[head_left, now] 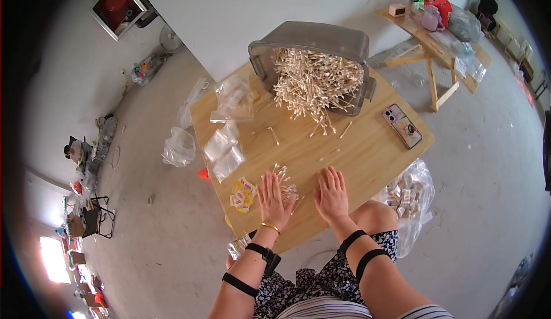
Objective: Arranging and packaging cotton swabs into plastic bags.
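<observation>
My left hand (274,199) lies flat with fingers stretched out at the near part of the wooden table (367,149). It rests against a small bunch of cotton swabs (284,182), partly covering them, and grips nothing that I can see. My right hand (331,195) is palm down on the bare wood beside it, fingers extended. Left of my left hand lies a small heap of yellow and white cards (243,194). Farther back, a grey plastic bin (313,35) tipped on its side opens toward me, with a large mass of cotton swabs (318,80) spilling from it.
Clear plastic bags (224,151) lie along the table's left side. A phone (402,125) is near the right edge. Below that edge sits a clear sack of small packs (408,198). A folding table (433,49) holding bags stands at the back right. Several loose swabs lie mid-table.
</observation>
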`<state>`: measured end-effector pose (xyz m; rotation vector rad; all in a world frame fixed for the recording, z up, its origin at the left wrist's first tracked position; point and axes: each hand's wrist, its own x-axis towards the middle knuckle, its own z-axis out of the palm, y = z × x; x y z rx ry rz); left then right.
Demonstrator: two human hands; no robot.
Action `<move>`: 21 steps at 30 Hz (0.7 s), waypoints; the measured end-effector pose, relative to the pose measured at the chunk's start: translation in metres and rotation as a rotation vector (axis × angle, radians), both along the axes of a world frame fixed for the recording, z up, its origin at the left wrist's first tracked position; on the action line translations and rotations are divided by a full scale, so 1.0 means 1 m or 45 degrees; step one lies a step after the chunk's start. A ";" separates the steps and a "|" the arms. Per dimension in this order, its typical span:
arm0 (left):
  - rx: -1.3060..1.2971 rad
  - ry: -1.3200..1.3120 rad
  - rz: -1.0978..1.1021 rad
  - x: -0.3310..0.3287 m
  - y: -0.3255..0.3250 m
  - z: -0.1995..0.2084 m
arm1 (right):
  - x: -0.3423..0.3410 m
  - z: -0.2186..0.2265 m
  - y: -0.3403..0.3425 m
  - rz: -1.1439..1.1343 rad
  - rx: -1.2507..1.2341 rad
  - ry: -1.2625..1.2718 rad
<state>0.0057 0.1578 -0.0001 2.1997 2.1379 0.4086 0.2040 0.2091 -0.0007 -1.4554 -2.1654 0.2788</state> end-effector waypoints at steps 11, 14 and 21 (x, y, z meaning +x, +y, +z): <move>-0.022 -0.413 -0.085 -0.043 0.048 0.012 | -0.003 0.003 -0.004 -0.005 -0.025 -0.052; -0.038 -0.559 -0.179 -0.041 0.037 0.021 | 0.000 0.000 -0.003 -0.005 -0.016 -0.042; 0.137 -0.137 0.050 -0.017 -0.013 -0.003 | -0.005 0.003 -0.002 0.002 -0.003 -0.014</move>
